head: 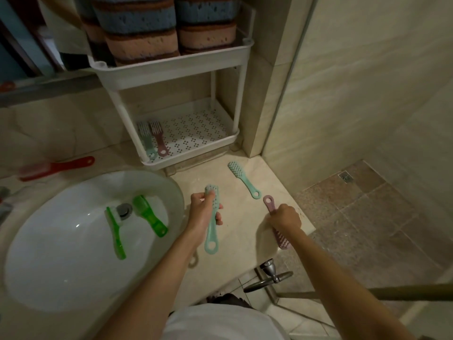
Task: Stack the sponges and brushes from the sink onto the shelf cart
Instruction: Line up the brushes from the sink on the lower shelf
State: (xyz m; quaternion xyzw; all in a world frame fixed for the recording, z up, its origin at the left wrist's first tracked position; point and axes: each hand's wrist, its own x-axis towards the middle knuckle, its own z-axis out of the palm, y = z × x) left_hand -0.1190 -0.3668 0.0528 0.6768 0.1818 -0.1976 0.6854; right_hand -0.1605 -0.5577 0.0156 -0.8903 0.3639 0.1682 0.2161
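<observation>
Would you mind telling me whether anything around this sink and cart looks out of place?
Yes: a red plastic brush lies alone on the counter behind the white sink, far from the white shelf cart, and a mint plastic brush lies loose on the counter in front of it.
</observation>
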